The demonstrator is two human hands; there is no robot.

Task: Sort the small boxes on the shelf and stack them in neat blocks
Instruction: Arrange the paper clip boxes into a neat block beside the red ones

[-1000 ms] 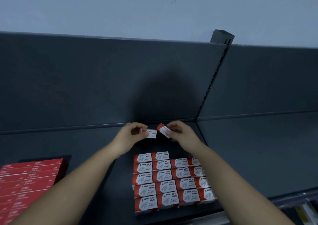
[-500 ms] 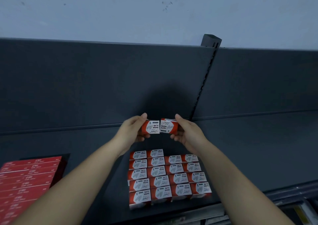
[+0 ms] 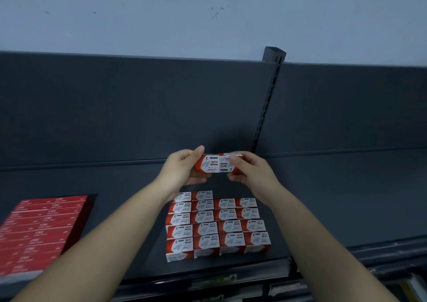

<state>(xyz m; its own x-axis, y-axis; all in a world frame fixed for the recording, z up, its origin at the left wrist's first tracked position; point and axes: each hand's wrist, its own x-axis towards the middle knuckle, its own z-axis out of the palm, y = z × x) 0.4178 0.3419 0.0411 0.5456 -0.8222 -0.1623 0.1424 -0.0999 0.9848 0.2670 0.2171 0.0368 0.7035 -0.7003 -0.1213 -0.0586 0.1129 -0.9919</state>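
Two paper-clip boxes held end to end above the dark shelf (image 3: 323,209).

On the shelf lies a neat block of small boxes (image 3: 217,225), with flat red packs (image 3: 41,230) well apart to its left. Above the block, the left hand (image 3: 182,170) curls thumb and fingers round one red-and-white box (image 3: 209,164). The right hand (image 3: 251,172) pinches a second box (image 3: 225,163), and the two boxes touch at their ends.

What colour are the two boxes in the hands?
Both boxes are red with white labels, seen in the head view.
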